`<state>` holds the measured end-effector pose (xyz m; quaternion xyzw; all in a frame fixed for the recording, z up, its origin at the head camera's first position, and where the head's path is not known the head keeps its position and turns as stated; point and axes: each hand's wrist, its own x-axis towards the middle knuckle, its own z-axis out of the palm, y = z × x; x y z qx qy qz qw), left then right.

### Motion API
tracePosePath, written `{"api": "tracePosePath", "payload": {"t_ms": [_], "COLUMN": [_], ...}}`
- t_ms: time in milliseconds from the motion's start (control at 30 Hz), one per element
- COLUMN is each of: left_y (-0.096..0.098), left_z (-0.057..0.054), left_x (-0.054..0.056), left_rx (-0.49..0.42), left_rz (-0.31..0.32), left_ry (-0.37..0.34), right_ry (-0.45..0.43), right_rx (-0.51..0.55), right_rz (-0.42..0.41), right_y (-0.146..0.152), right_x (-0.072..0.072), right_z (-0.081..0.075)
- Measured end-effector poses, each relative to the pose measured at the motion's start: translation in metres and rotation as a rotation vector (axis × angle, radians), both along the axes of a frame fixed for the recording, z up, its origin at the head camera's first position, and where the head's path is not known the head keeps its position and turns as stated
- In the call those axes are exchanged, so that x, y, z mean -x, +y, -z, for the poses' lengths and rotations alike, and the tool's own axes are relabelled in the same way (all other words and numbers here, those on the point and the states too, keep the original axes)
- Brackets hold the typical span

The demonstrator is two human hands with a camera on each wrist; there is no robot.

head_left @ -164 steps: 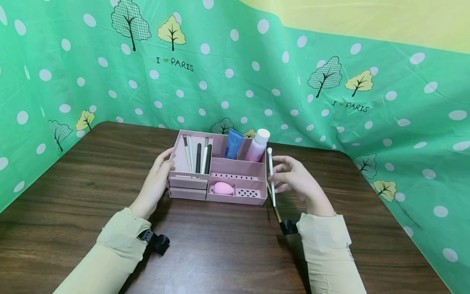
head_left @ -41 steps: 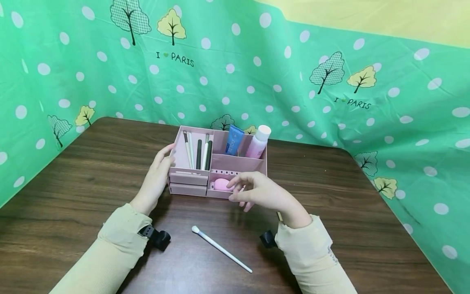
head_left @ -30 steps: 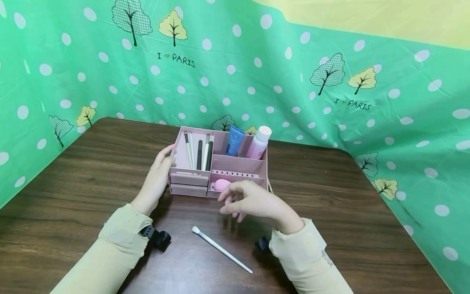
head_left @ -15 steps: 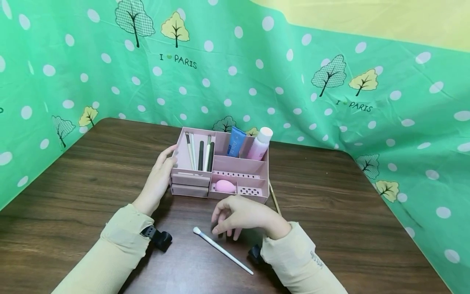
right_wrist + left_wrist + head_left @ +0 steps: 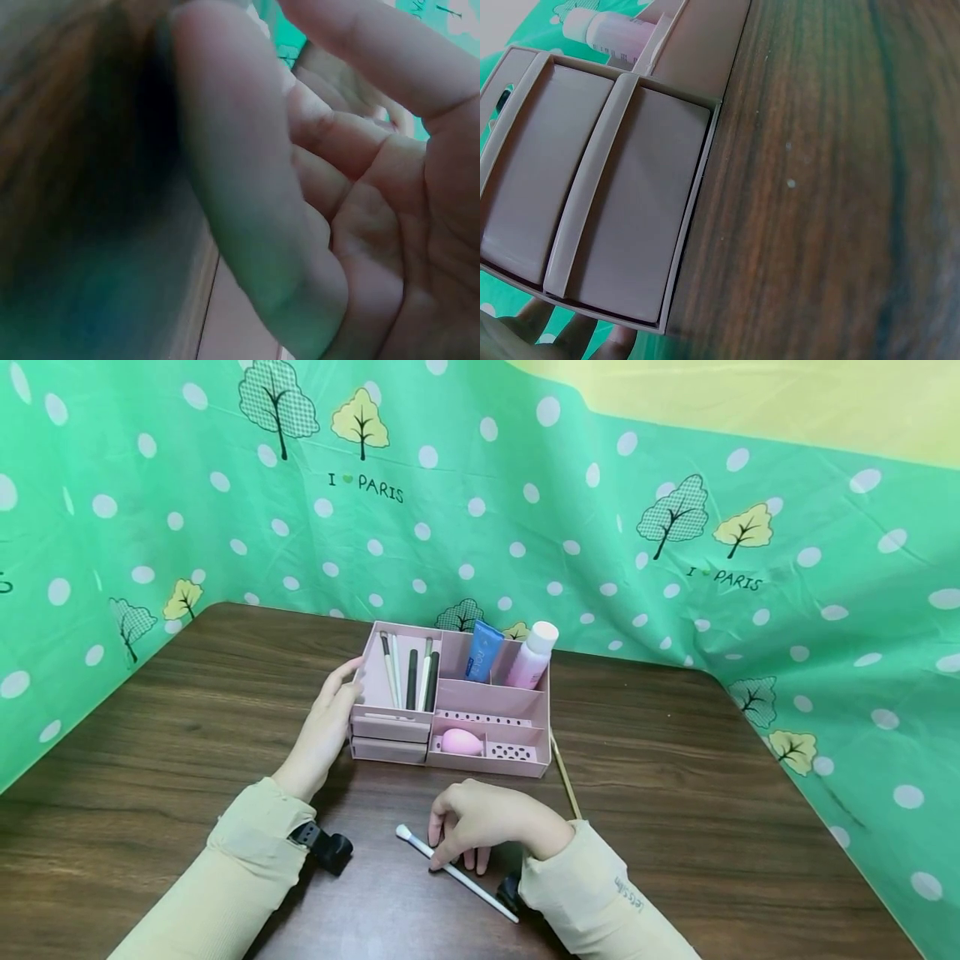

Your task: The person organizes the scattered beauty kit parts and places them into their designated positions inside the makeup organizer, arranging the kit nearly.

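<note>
A pink makeup organizer [image 5: 491, 697] stands on the table, its left side steadied by my left hand [image 5: 318, 735]. The fingers lie along that side in the left wrist view, past two drawer fronts [image 5: 641, 202]. In front of the organizer, a white-handled makeup brush [image 5: 480, 892] lies slanted on the tabletop. My right hand [image 5: 487, 818] pinches this brush near its head, thumb on the near side and index finger on the far side. In the right wrist view, the blurred thumb [image 5: 240, 150] hides most of the brush.
Several brushes and pens [image 5: 412, 681] stand in the organizer's left compartment. A blue tube [image 5: 483, 652] and a white-capped pink bottle [image 5: 532, 656] stand at its back; a pink sponge [image 5: 461, 742] sits in front. A thin gold-coloured stick [image 5: 564, 772] lies beside its right side.
The white brush went from the organizer's right side to the tabletop in front. My right hand then came down from the organizer's front to the brush. My left hand stays at the organizer.
</note>
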<state>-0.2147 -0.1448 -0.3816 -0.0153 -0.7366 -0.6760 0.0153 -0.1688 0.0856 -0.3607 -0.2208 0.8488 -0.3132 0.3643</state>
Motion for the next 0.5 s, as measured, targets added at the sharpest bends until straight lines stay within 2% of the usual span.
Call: {"api": "tracePosePath", "payload": {"t_ms": [233, 500], "left_y": [0.0001, 0.0002], "left_z": [-0.0022, -0.0021], "left_x": [-0.0015, -0.0013], "left_rx": [-0.012, -0.018], "left_rz": [0.005, 0.007], "left_ry": [-0.002, -0.013], "right_ry": [0.088, 0.124], "right_rx": [-0.058, -0.059], "right_rz": [0.012, 0.007], "right_y": [-0.0082, -0.0091], "right_x": [-0.0051, -0.0053], "right_z": [0.0011, 0.0036]}}
